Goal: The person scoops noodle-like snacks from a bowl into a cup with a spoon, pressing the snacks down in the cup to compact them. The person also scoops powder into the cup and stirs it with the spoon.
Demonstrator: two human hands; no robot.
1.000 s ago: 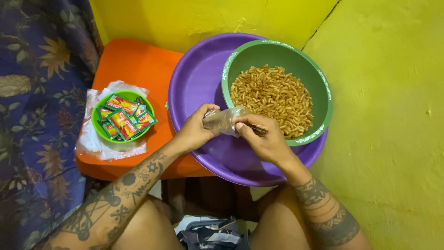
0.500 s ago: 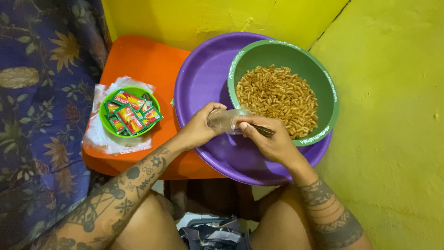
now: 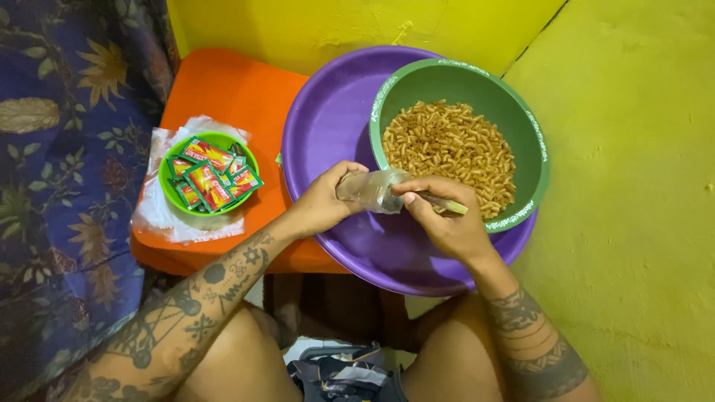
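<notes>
Gripping crinkled clear plastic bag (image 3: 370,190), pale spoon (image 3: 445,203)

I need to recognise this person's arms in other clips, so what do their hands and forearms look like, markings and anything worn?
Both arms are bare, with no sleeves, gloves, watch or rings visible. The left hand leads to a forearm covered in dark tattoos: stars, geometric shapes and line work. The right hand has a forearm with dark banded tattoos wrapped around it, patterned like woven bands. The hands themselves look unmarked.
</notes>
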